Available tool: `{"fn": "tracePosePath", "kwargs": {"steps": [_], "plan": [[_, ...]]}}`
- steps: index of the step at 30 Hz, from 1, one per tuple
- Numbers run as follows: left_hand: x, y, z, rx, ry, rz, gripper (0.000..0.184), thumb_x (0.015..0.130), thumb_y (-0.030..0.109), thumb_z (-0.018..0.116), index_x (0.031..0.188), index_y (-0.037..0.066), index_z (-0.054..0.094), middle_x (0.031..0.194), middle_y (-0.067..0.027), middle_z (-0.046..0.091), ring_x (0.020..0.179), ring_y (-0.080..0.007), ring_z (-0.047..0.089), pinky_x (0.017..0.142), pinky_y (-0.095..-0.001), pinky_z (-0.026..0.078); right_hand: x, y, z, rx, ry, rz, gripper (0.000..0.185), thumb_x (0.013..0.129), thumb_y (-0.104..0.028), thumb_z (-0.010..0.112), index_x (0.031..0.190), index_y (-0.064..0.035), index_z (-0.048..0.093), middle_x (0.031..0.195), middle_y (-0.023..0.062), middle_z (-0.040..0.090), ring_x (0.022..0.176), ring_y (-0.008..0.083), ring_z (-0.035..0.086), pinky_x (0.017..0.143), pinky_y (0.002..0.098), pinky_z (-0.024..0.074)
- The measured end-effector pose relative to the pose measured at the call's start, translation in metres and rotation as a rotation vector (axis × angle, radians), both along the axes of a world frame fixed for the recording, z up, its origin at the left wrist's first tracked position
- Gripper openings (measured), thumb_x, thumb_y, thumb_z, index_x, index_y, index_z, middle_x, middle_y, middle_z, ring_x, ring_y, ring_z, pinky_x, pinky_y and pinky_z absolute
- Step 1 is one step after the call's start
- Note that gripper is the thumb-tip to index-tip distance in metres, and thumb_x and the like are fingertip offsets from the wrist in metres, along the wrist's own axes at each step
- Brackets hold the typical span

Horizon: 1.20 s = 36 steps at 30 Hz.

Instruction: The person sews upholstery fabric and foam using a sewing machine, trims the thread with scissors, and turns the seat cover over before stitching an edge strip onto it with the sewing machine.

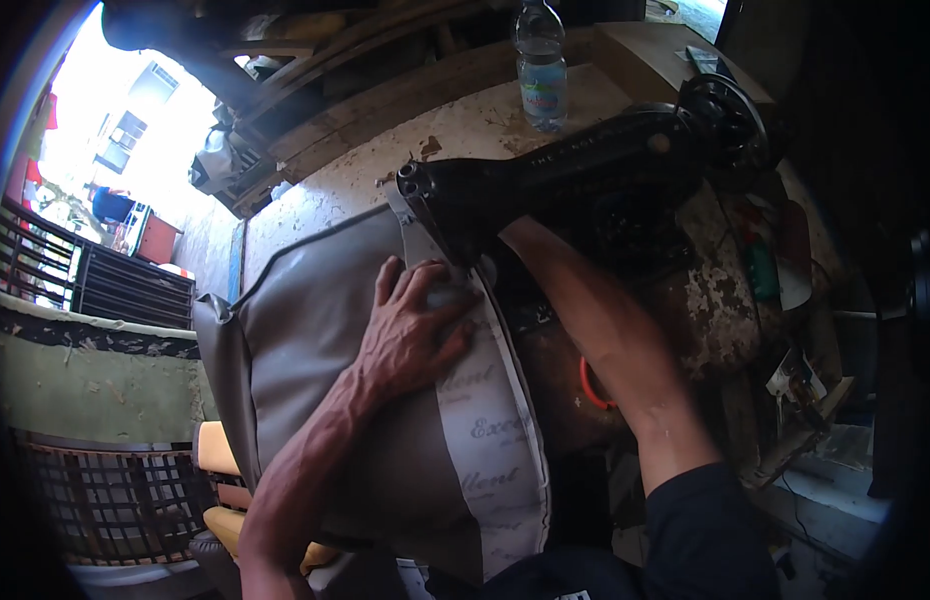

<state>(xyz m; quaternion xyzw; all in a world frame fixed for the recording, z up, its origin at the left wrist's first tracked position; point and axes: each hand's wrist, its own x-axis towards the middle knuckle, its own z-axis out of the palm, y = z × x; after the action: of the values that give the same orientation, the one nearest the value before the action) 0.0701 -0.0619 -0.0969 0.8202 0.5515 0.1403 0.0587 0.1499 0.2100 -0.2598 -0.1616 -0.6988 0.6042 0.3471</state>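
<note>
A black sewing machine [585,150] stands across the table, its needle end over a large grey-brown leather-like cover [315,320]. Along the cover's right edge runs a pale strip [500,450] printed with "Excellent" lettering. My left hand [415,320] lies on the cover and strip just in front of the needle area, fingers slightly spread and pressing down. My right hand [525,235] reaches under the machine's arm, behind the needle end. Only its wrist side shows; its fingers are hidden by the machine.
Behind the machine stands a plastic water bottle [542,75], near a cardboard-coloured box [675,55]. An orange-red ring [593,384] shows under my right forearm. The handwheel [725,115] is at the machine's right end. A slatted metal bench [105,500] stands at left.
</note>
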Motion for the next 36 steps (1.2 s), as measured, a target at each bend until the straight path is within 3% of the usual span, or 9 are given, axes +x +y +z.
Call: {"fn": "tracePosePath", "kwargs": {"steps": [9,14,16,17,19,26,28,32,36], "plan": [[-0.007,0.01,0.005,0.09,-0.056,-0.089,0.034,0.084,0.023,0.069,0.114,0.016,0.082,0.125,-0.0169,0.058,0.126,-0.035,0.052,0.121,-0.0598,0.022,0.011,-0.007,0.02,0.626,-0.117,-0.277,0.024,0.096,-0.021,0.07,0.115,-0.0076,0.071,0.109,0.0064,0.073,0.098,0.0167,0.069,0.086,0.0343,0.0558],[-0.014,0.013,0.001,0.028,-0.025,-0.103,0.034,0.088,0.03,0.069,0.117,0.02,0.081,0.124,-0.0146,0.057,0.132,-0.0344,0.048,0.121,-0.0636,0.019,0.04,-0.019,0.044,1.348,-0.147,-0.564,0.025,0.088,-0.021,0.078,0.111,-0.0102,0.076,0.098,0.0038,0.077,0.082,0.0163,0.073,0.074,0.0335,0.0582],[-0.017,0.015,0.001,0.037,-0.025,-0.12,0.034,0.087,0.031,0.07,0.117,0.021,0.082,0.124,-0.0141,0.057,0.132,-0.0345,0.048,0.121,-0.0648,0.017,0.037,-0.01,0.04,0.684,-0.067,-0.279,0.024,0.087,-0.025,0.079,0.104,-0.0097,0.077,0.09,0.0051,0.077,0.081,0.0221,0.075,0.073,0.0352,0.0581],[-0.019,0.013,0.001,0.032,-0.031,-0.138,0.034,0.086,0.032,0.07,0.116,0.021,0.082,0.123,-0.0136,0.057,0.132,-0.0346,0.047,0.122,-0.0661,0.016,0.028,-0.011,0.035,0.671,-0.064,-0.282,0.024,0.087,-0.025,0.079,0.104,-0.0097,0.077,0.09,0.0051,0.077,0.081,0.0221,0.075,0.073,0.0352,0.0581],[-0.022,0.019,0.001,0.034,-0.032,-0.147,0.034,0.086,0.033,0.07,0.116,0.022,0.082,0.123,-0.0132,0.057,0.132,-0.0348,0.047,0.122,-0.067,0.014,0.014,-0.023,0.071,0.393,-0.531,-0.542,0.027,0.079,-0.029,0.079,0.09,-0.0047,0.077,0.084,0.0142,0.077,0.081,0.0274,0.078,0.071,0.0419,0.0592],[-0.03,0.029,-0.003,0.066,-0.079,-0.208,0.03,0.084,0.035,0.073,0.111,0.026,0.085,0.117,-0.0099,0.058,0.128,-0.0335,0.049,0.122,-0.0677,0.014,0.033,-0.043,0.128,0.091,-0.576,-0.387,0.034,0.08,-0.032,0.081,0.098,-0.0031,0.078,0.093,0.0193,0.079,0.09,0.0322,0.079,0.079,0.0421,0.0601],[-0.031,0.03,-0.004,0.068,-0.089,-0.214,0.03,0.084,0.035,0.074,0.11,0.027,0.085,0.116,-0.0092,0.058,0.128,-0.033,0.049,0.122,-0.0678,0.014,0.028,-0.039,0.122,0.075,-0.617,-0.412,0.025,0.083,-0.028,0.08,0.092,-0.0048,0.076,0.087,0.0118,0.077,0.084,0.0224,0.076,0.074,0.0381,0.0574],[-0.034,0.032,-0.007,0.094,-0.097,-0.224,0.03,0.082,0.035,0.077,0.11,0.027,0.085,0.113,-0.0076,0.058,0.124,-0.0305,0.052,0.122,-0.0674,0.017,0.029,-0.041,0.11,0.263,-0.485,-0.464,0.024,0.081,-0.025,0.081,0.094,-0.0056,0.075,0.084,0.0095,0.075,0.081,0.018,0.074,0.071,0.0362,0.0559],[-0.032,0.032,-0.005,0.117,-0.106,-0.196,0.029,0.079,0.024,0.079,0.108,0.021,0.085,0.113,-0.0067,0.063,0.121,-0.0298,0.056,0.121,-0.0621,0.026,0.026,-0.03,0.118,0.098,-0.622,-0.385,0.024,0.087,-0.024,0.077,0.102,-0.005,0.074,0.093,0.009,0.074,0.085,0.0173,0.072,0.076,0.036,0.0571]]}}
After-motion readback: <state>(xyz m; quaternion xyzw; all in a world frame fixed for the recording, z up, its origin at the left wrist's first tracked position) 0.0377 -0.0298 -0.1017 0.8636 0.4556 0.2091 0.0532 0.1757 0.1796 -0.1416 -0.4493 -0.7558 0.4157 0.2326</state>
